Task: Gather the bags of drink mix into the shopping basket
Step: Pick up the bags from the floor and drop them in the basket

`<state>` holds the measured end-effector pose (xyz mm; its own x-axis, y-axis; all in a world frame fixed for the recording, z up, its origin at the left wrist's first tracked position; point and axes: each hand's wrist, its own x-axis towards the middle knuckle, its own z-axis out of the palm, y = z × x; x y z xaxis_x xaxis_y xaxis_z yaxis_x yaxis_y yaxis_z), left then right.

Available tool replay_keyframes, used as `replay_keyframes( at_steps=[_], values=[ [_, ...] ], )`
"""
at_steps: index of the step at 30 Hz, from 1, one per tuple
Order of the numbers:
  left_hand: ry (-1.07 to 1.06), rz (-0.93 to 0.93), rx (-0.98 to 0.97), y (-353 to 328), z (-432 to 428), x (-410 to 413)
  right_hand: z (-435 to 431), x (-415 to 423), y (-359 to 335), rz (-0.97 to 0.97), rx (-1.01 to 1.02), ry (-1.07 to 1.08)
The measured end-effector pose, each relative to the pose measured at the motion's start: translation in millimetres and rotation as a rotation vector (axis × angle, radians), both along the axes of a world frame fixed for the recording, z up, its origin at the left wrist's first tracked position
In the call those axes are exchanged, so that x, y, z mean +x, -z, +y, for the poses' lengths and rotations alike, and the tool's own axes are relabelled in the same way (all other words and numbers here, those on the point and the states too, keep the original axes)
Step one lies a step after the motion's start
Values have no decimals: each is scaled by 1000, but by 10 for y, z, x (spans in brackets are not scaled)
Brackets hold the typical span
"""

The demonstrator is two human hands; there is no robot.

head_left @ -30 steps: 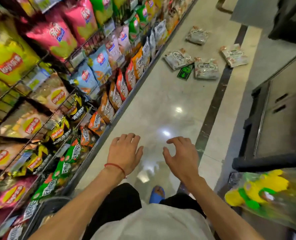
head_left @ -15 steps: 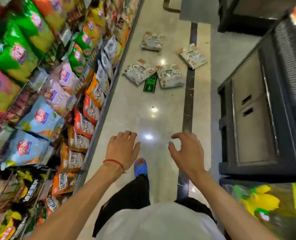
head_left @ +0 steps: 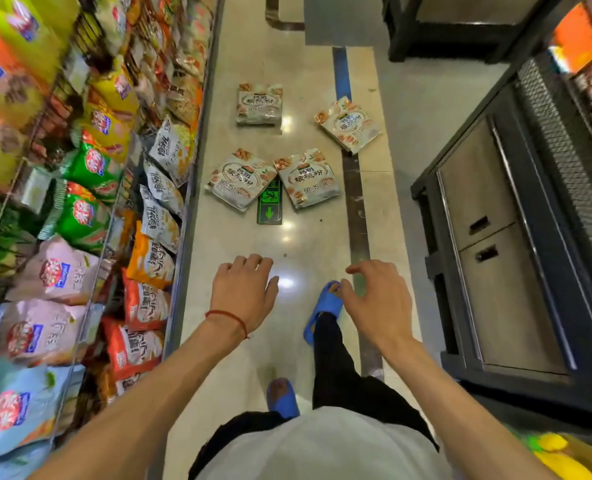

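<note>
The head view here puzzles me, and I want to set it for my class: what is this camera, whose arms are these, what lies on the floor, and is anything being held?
There is no machine. The one picture comes from a wide-angle camera worn on a person's head, looking forward and down, so the arms belong to the wearer. The left hand, with a thin red string at the wrist, and the right hand are both stretched out with nothing in their grip. Ahead on the glossy beige shop floor lie four pale silvery drink mix bags: two near ones on either side of a green arrow floor sticker, two farther. Racks of colourful snack bags line the left. Blue slippers show below. No shopping basket is visible.
</note>
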<state>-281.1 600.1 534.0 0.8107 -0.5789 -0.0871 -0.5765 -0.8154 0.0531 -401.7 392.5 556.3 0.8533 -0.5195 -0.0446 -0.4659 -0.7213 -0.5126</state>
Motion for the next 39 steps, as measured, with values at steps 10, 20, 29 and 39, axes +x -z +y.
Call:
replay_keyframes(
  at_steps=[10, 20, 29, 39],
  values=[
    [-91, -27, 48, -36, -1282, 1662, -1265, 1827, -4, 17, 16, -87],
    [-174, 47, 21, 113, -2106, 3087, -2173, 3421, 176, 87, -18, -158],
    [-178, 154, 25, 469, -2605, 4702, -2643, 4829, 476, 221, 46, -84],
    [-162, 300, 209, 1223, -3131, 5588, -3207, 5912, 1237, 346, 43, -137]
  ],
)
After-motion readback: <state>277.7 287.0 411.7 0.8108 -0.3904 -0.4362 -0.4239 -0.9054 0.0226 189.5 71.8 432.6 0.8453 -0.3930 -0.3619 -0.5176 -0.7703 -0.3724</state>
